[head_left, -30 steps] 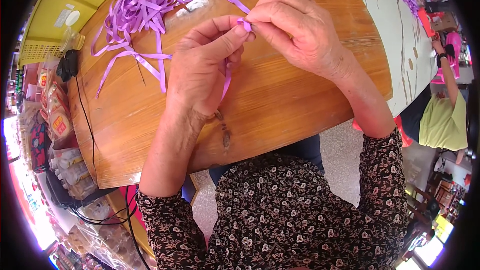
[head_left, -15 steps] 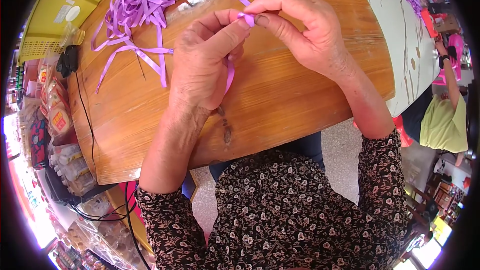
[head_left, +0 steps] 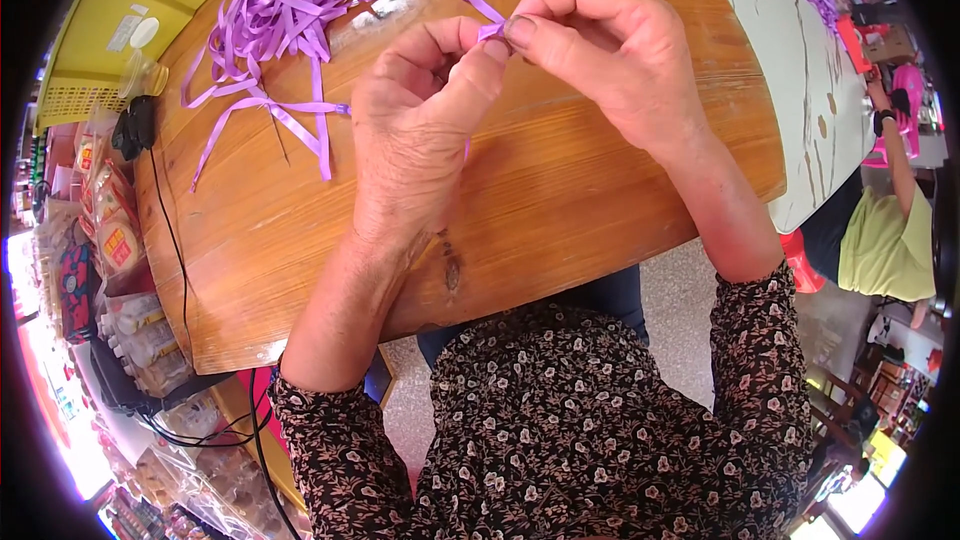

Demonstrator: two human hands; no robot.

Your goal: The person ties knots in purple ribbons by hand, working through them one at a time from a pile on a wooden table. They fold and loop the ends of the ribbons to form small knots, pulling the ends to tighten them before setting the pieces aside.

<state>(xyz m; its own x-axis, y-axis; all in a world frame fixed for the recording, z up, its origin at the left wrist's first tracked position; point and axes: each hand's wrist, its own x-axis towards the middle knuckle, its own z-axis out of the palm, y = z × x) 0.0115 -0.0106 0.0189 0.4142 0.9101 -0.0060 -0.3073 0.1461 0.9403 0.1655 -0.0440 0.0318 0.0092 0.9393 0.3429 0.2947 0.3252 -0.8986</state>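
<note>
Above the wooden table (head_left: 560, 230), both my hands pinch one purple ribbon (head_left: 491, 31) at a small fold or knot between the fingertips. My left hand (head_left: 425, 105) grips it between thumb and forefinger, the other fingers curled in. My right hand (head_left: 615, 60) meets it there, thumb and forefinger pressed on the ribbon just to the right. From the fold a strand runs up and left toward a loose pile of purple ribbons (head_left: 285, 5). A little of the ribbon shows below my left hand; the rest is hidden by the palm.
A yellow plastic crate (head_left: 110, 25) stands at the far left, beside a black object with a cable (head_left: 170, 220). Packaged goods (head_left: 120, 240) sit left of the table. A white marbled table (head_left: 800, 90) adjoins on the right, where another person (head_left: 890, 240) in a yellow-green top works.
My right thumb has moved onto the ribbon at the fold, and the fingertips have come closer together. My left hand has turned slightly, hiding more of the hanging ribbon.
</note>
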